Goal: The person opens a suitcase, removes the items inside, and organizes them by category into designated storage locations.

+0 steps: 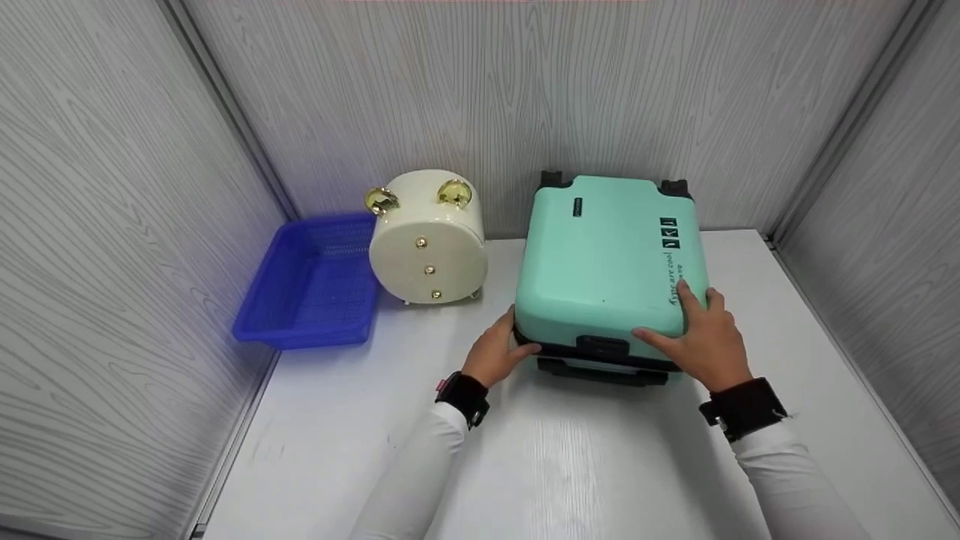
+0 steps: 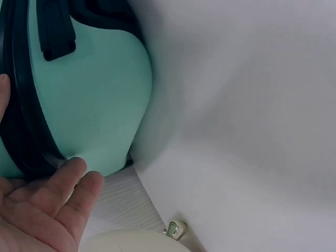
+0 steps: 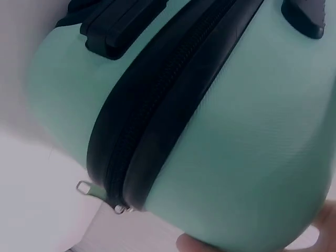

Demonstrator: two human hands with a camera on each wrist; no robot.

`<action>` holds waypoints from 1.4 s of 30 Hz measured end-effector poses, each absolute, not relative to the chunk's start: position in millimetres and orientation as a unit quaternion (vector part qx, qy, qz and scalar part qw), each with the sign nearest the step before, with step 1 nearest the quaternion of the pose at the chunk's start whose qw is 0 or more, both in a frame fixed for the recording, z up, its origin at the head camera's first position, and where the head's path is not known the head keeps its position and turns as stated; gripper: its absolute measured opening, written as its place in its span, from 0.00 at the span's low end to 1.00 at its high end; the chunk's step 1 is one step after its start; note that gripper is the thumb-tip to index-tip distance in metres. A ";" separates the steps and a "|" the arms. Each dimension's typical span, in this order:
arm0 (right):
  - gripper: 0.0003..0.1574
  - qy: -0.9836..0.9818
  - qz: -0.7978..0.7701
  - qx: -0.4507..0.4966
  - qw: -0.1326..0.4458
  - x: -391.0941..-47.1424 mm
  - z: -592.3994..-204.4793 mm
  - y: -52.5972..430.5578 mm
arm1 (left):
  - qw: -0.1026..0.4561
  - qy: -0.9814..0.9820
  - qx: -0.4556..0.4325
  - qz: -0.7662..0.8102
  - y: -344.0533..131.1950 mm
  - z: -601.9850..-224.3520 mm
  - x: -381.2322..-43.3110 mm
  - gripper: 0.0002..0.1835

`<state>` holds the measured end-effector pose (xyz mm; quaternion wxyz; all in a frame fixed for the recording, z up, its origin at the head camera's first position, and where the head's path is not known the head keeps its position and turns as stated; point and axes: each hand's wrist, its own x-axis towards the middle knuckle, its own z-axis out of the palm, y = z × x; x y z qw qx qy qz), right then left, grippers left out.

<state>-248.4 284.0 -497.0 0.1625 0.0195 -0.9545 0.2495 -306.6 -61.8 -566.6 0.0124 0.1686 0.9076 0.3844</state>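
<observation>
A mint-green hard-shell suitcase [image 1: 611,255] lies flat, its wheels toward the back wall and its handle side toward me. My left hand [image 1: 495,352] is at its near left corner, thumb along the front and fingers along the side. In the left wrist view, those fingers [image 2: 79,191] extend beside the black zipper band [image 2: 26,121]. Spread over the near right corner, my right hand [image 1: 709,341] touches the lid and right side. The right wrist view shows a zipper pull [image 3: 90,190] at the end of the band, with fingertips [image 3: 191,244] against the shell.
A blue plastic basket [image 1: 300,337] stands at the back left. Right beside it is a round cream case [image 1: 429,255] with gold ear-shaped pieces and small gold knobs, to the left of the suitcase. Grey wood-grain panels [image 1: 480,90] enclose the white table [image 1: 525,465].
</observation>
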 end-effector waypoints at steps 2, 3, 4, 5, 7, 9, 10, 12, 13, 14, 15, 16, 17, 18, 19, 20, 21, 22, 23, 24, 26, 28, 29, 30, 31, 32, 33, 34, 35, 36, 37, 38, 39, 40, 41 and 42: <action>0.73 -0.954 0.243 0.012 0.174 -247.3 -496.4 279.4 | 0.010 0.911 0.160 0.379 -60.8 -565.2 -307.6 0.49; 0.73 -0.954 0.240 0.009 0.178 -246.9 -496.1 277.7 | 0.010 0.914 0.154 0.375 -59.4 -563.8 -307.3 0.48; 0.73 -0.954 0.238 0.005 0.180 -246.5 -495.9 276.6 | 0.006 0.918 0.147 0.368 -57.5 -562.3 -306.5 0.48; 0.72 -0.955 0.236 0.003 0.182 -246.3 -495.8 276.0 | -0.001 0.923 0.140 0.359 -54.9 -560.6 -305.1 0.47; 0.72 -0.956 0.232 0.000 0.182 -245.6 -496.3 277.0 | -0.029 0.933 0.126 0.335 -48.3 -557.1 -300.8 0.46; 0.71 -0.956 0.234 -0.001 0.174 -244.8 -497.6 281.4 | -0.080 0.941 0.114 0.307 -39.8 -554.6 -295.2 0.42; 0.69 -0.956 0.241 0.001 0.168 -244.2 -498.4 284.8 | -0.115 0.944 0.113 0.288 -35.1 -554.2 -291.7 0.39; 0.64 -0.949 0.274 0.005 0.154 -242.5 -500.7 294.0 | -0.192 0.943 0.130 0.241 -24.8 -555.5 -283.3 0.31; 0.60 -0.942 0.302 0.007 0.150 -241.4 -502.1 299.5 | -0.229 0.938 0.148 0.213 -19.1 -557.1 -278.5 0.27; 0.56 -0.930 0.336 0.006 0.147 -240.2 -503.6 305.3 | -0.265 0.931 0.172 0.185 -13.2 -559.1 -273.2 0.22; 0.52 -0.917 0.372 0.003 0.146 -238.8 -505.2 310.9 | -0.296 0.920 0.202 0.156 -7.0 -561.6 -267.5 0.18; 0.49 -0.902 0.404 -0.004 0.149 -237.5 -507.2 316.2 | -0.322 0.908 0.238 0.126 -0.8 -564.4 -261.8 0.15; 0.46 -0.888 0.432 -0.014 0.154 -236.0 -509.4 321.1 | -0.339 0.894 0.275 0.098 5.8 -567.0 -255.8 0.12; 0.43 -0.876 0.454 -0.027 0.162 -234.7 -511.8 325.4 | -0.349 0.881 0.311 0.074 12.8 -569.7 -250.6 0.10; 0.41 -0.865 0.470 -0.042 0.169 -233.5 -514.4 328.7 | -0.350 0.870 0.342 0.054 19.8 -572.0 -245.6 0.08; 0.39 -0.859 0.478 -0.058 0.177 -233.0 -517.6 331.5 | -0.345 0.864 0.366 0.036 26.7 -574.5 -241.4 0.06; 0.37 -0.855 0.479 -0.074 0.183 -232.3 -520.6 333.4 | -0.334 0.862 0.382 0.018 33.4 -576.6 -237.8 0.05; 0.36 -0.853 0.479 -0.089 0.188 -231.9 -523.9 334.6 | -0.319 0.864 0.388 0.001 39.5 -579.0 -235.2 0.05; 0.34 -0.851 0.478 -0.099 0.193 -231.8 -527.7 335.4 | -0.299 0.873 0.386 -0.015 45.1 -581.3 -233.3 0.07; 0.33 -0.850 0.477 -0.108 0.194 -231.7 -531.6 335.7 | -0.277 0.882 0.381 -0.028 49.8 -584.0 -232.9 0.08; 0.31 -0.852 0.472 -0.122 0.193 -230.7 -540.0 334.9 | -0.240 0.898 0.364 -0.052 56.2 -589.1 -233.2 0.12; 0.29 -0.854 0.466 -0.133 0.189 -227.7 -548.3 333.0 | -0.211 0.910 0.351 -0.066 59.3 -593.9 -235.1 0.15; 0.28 -0.856 0.462 -0.138 0.188 -226.0 -552.5 332.0 | -0.200 0.913 0.349 -0.070 59.9 -596.2 -235.9 0.16; 0.27 -0.858 0.457 -0.143 0.186 -223.8 -556.4 330.8 | -0.195 0.914 0.348 -0.072 60.1 -598.3 -236.7 0.16; 0.26 -0.859 0.454 -0.147 0.185 -222.2 -559.8 329.2 | -0.192 0.915 0.347 -0.073 59.7 -600.3 -237.9 0.16; 0.25 -0.860 0.450 -0.151 0.185 -220.7 -563.0 327.8 | -0.187 0.917 0.346 -0.071 59.4 -602.3 -239.3 0.15; 0.24 -0.862 0.447 -0.152 0.185 -219.3 -566.2 326.6 | -0.181 0.919 0.343 -0.068 58.6 -604.2 -240.5 0.16; 0.24 -0.863 0.445 -0.152 0.184 -218.0 -569.1 325.3 | -0.175 0.921 0.342 -0.064 57.6 -606.4 -242.0 0.16; 0.23 -0.865 0.443 -0.152 0.181 -216.8 -571.9 324.0 | -0.168 0.924 0.339 -0.058 56.2 -608.1 -243.2 0.17; 0.23 -0.866 0.442 -0.150 0.178 -215.5 -574.8 322.7 | -0.160 0.927 0.335 -0.050 54.4 -609.7 -244.3 0.18; 0.23 -0.867 0.442 -0.149 0.174 -213.9 -577.5 321.7 | -0.152 0.930 0.332 -0.042 52.2 -611.5 -245.3 0.18; 0.23 -0.868 0.442 -0.147 0.170 -212.6 -580.0 320.8 | -0.144 0.932 0.330 -0.034 49.7 -613.0 -246.1 0.20; 0.23 -0.869 0.441 -0.146 0.167 -211.1 -581.7 319.9 | -0.136 0.934 0.328 -0.028 46.5 -614.2 -246.8 0.22; 0.23 -0.870 0.441 -0.147 0.166 -209.6 -583.2 319.0 | -0.131 0.935 0.328 -0.020 43.1 -615.2 -247.7 0.23; 0.23 -0.870 0.440 -0.147 0.166 -208.2 -584.5 317.9 | -0.128 0.936 0.328 -0.013 39.3 -616.0 -248.6 0.24; 0.23 -0.870 0.440 -0.147 0.166 -206.8 -585.6 316.6 | -0.128 0.935 0.331 -0.008 35.0 -617.4 -249.6 0.24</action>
